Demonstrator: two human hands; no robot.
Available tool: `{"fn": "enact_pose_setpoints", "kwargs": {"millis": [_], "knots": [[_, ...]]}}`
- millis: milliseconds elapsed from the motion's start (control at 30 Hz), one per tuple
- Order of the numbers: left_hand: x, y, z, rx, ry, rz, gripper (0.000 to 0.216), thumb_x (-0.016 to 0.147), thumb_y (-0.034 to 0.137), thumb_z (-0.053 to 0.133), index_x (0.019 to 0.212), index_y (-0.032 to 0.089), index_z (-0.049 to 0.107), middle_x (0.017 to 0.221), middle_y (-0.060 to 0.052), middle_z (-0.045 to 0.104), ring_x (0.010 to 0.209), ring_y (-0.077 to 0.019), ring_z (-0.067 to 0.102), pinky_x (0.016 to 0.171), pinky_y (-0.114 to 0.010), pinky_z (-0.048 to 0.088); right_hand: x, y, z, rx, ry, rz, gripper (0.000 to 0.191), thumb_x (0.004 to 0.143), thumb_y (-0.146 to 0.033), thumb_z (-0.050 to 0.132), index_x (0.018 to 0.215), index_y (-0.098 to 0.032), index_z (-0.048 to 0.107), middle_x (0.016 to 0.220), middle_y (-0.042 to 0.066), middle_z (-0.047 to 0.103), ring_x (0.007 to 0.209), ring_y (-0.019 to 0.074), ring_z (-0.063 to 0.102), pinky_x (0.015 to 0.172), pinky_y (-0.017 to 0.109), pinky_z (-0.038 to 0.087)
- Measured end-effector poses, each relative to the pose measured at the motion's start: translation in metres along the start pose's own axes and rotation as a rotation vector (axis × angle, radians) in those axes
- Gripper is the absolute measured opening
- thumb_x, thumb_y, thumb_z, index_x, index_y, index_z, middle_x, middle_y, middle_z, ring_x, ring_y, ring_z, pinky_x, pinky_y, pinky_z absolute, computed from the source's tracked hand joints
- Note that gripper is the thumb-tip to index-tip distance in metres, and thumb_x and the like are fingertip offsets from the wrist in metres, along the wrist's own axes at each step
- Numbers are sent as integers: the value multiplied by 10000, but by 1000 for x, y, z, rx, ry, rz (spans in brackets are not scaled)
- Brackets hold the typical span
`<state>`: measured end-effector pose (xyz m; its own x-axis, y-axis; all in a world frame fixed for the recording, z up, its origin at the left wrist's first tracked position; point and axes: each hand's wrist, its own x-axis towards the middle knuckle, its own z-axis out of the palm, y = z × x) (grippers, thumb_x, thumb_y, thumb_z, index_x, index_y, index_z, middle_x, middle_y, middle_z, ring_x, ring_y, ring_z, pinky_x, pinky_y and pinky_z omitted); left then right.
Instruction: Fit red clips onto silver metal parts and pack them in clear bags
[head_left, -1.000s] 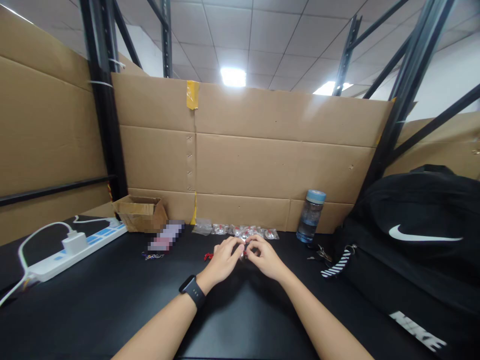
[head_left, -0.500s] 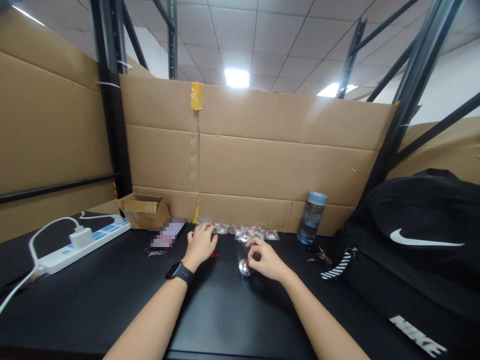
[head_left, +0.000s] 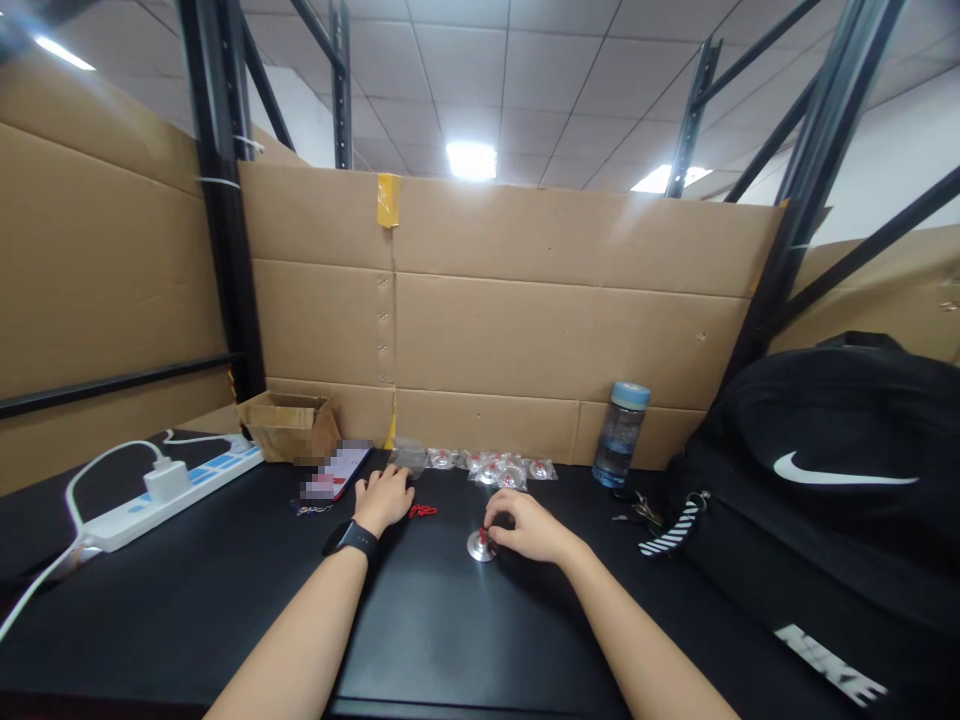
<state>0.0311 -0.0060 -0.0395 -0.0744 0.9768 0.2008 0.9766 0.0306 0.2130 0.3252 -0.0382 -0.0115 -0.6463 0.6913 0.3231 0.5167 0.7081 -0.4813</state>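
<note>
My right hand (head_left: pixel 523 528) rests on the black table (head_left: pixel 225 600), its fingers pinched on a small round silver piece (head_left: pixel 480 545) with a red bit on top that sits on the tabletop. My left hand (head_left: pixel 384 497), with a black watch on the wrist, lies further left with its fingers curled down on the table, close to a small red cord (head_left: pixel 422 511). Whether the left fingers hold anything is hidden. Behind both hands lies a row of several small clear bags (head_left: pixel 491 467) with silver and red pieces inside.
A blue-capped water bottle (head_left: pixel 619 434) stands at the back right beside keys (head_left: pixel 637 508) and a big black sports bag (head_left: pixel 832 500). At the left are a phone (head_left: pixel 334 470), a small cardboard box (head_left: pixel 285 425) and a white power strip (head_left: pixel 161 495). Cardboard walls close the back.
The hands were joined on the silver piece; now they are apart. The left hand went left to the table near the red cord, and the right hand brought the silver piece down onto the table.
</note>
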Motion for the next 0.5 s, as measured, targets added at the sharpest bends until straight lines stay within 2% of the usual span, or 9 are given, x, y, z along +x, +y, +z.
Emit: {"fn": "enact_pose_setpoints", "kwargs": {"millis": [100, 167, 333, 500], "knots": [[-2, 3, -3, 14, 20, 1, 447, 897, 438, 480, 1300, 292, 605, 1344, -131, 550, 1228, -373, 462, 960, -557, 364, -1, -2, -1, -8, -3, 0, 119, 791, -167, 670, 877, -215, 737, 981, 35, 687, 939, 178, 624, 857, 272, 470], [-3, 4, -4, 17, 34, -2, 394, 892, 454, 507, 1210, 286, 669, 1291, -136, 570, 1206, -370, 466, 940, -528, 375, -1, -3, -1, -9, -5, 2, 119, 791, -171, 669, 881, -214, 734, 983, 36, 683, 930, 177, 627, 867, 279, 470], [-4, 5, -5, 22, 131, 39, 190, 888, 319, 556, 953, 247, 719, 1137, -99, 645, 1117, -309, 531, 914, -463, 360, -3, 0, -8, -17, 22, 6, 123, 804, -188, 662, 907, -218, 722, 991, 37, 672, 949, 188, 625, 904, 302, 465], [-6, 6, -11, -20, 197, 51, 183, 917, 269, 506, 857, 201, 664, 1000, -86, 699, 995, -264, 603, 868, -417, 341, -7, 13, -21, -39, 78, 38, 126, 817, -191, 643, 919, -217, 712, 1044, 54, 655, 1025, 208, 610, 926, 326, 464]]}}
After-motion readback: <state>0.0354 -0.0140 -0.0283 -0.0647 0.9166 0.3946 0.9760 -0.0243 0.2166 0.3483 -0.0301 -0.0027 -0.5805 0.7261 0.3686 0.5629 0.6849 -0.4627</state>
